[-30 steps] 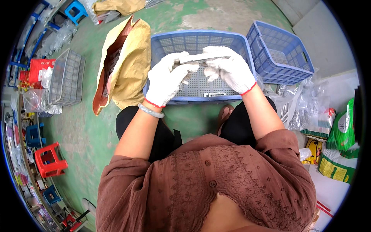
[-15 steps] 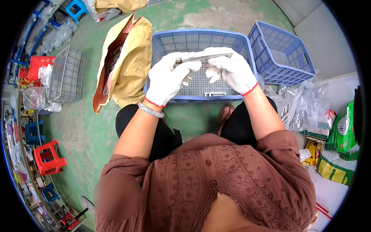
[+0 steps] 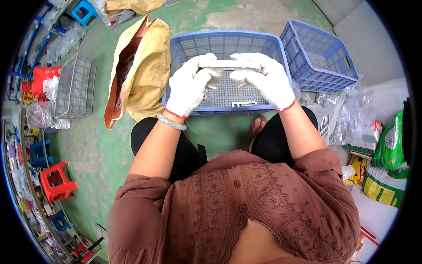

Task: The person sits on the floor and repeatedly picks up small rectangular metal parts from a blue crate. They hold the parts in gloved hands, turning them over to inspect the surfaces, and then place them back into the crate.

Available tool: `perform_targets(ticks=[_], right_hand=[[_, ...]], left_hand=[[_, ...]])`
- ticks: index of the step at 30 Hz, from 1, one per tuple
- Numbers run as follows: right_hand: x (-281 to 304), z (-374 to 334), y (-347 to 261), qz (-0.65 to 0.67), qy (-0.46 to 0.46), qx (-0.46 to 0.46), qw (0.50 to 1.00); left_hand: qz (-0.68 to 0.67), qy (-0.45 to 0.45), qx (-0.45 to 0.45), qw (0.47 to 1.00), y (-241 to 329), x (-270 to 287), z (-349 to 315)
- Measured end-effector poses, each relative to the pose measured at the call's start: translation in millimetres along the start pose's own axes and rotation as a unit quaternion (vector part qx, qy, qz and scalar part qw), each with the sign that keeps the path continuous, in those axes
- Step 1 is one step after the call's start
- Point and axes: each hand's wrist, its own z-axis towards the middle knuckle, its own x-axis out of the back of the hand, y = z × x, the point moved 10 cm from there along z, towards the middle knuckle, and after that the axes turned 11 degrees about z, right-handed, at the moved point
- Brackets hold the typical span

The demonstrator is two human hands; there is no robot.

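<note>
Both my hands wear white knit gloves with red cuffs. My left hand (image 3: 190, 86) and my right hand (image 3: 267, 79) grip opposite ends of a pale grey rectangular bar-like piece (image 3: 230, 64), held level above a blue plastic crate (image 3: 226, 34). Fingers close around each end, and the gloves hide those ends. What exactly the piece is, I cannot make out. Down in the crate, near its close wall, lies a small white frame-shaped part (image 3: 244, 104). Left of the crate stands a yellow woven sack (image 3: 151, 75), its mouth open, with greyish pieces inside.
A second blue crate (image 3: 323, 61) stands at the right, with clear plastic bags (image 3: 340, 114) beside it. Farther left are a grey crate (image 3: 75, 88), a red stool (image 3: 58, 181) and loaded shelves (image 3: 33, 193). Green and white sacks (image 3: 389, 149) lie at the far right.
The held piece has turned, from slightly tilted to nearly level with a plainer side showing. My right fingers have shifted along it. The view has moved slightly.
</note>
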Motion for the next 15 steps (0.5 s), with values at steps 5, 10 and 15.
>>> perform_targets(ticks=[5, 10, 15], right_hand=[[0.0, -10.7, -20.5, -0.168, -0.036, 0.135, 0.976], [6.3, -18.9, -32.1, -0.289, 0.031, 0.060, 0.955], [62.0, -27.5, -35.6, -0.226, 0.123, 0.000, 0.966]], left_hand=[[0.010, 0.000, 0.003, 1.000, 7.1, -6.3, -0.2], [0.124, -0.012, -0.012, 0.992, 8.4, -19.8, 7.1], [0.092, -0.053, 0.056, 0.993, -24.9, -37.1, 11.8]])
